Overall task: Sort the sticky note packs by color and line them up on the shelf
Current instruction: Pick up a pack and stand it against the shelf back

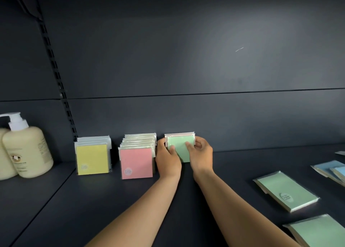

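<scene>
Step in hand: I am standing the green sticky note packs (180, 149) upright near the back of the shelf (115, 200), starting a third row to the right of the pink one.
Left hand (168, 158): fingers curled round the left edge of the green stack, thumb lying on its front face.
Right hand (201, 154): fingers wrapped behind the right edge, thumb pressed on the front; both hands hold the stack between them.
Rows already up: yellow packs (92, 158) at the left, pink packs (137, 161) in the middle, each row standing and facing me.
Still to sort: two green packs (286, 191) (321, 231) lying flat near my right arm, and blue packs (331, 170) flat further right.
Next move, as I judge it: square the stack so it stands by itself, let go gently, then reach right for the flat green packs.
In the way: the pink row sits just beside my left hand, so a careless pull-out could tip it.
Other things: cream pump bottles (28, 151) stand at the far left, well apart from the rows.
</scene>
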Demonstrator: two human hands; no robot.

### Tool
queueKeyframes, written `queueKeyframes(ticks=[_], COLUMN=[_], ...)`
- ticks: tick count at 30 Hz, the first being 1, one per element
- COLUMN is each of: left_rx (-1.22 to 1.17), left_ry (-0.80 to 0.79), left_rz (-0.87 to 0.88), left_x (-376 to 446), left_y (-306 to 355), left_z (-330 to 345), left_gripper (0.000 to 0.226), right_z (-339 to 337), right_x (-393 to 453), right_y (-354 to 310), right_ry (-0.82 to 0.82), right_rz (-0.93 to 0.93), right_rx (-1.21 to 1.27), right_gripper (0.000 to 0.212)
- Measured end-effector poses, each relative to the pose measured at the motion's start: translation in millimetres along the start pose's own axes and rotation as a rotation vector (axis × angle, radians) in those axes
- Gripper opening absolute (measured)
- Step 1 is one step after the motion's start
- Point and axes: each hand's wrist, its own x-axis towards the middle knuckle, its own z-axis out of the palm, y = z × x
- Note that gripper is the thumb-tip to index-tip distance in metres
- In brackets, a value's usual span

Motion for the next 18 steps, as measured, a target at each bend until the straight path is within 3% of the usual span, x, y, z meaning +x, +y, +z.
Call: queueKeyframes(ticks=[8, 13, 18], left_rx=[0.044, 0.246, 0.533], left_ry=[-0.067, -0.220, -0.314], left_rz=[-0.099, -0.180, -0.042], left_x=[-3, -8, -24], left_y=[10, 40, 79], left_z=[-8, -21, -39], left_gripper=[0.026, 0.040, 0.048], right_z=[-3, -34, -87], right_x=[-2, 0, -9], right_y=[-5, -35, -80], right_ry=[0.001, -0.108, -0.268], right_rz=[0.052, -0.007, -0.231], right_rx=[-0.053, -0.396, -0.881], right_gripper=[0.013, 0.048, 0.049])
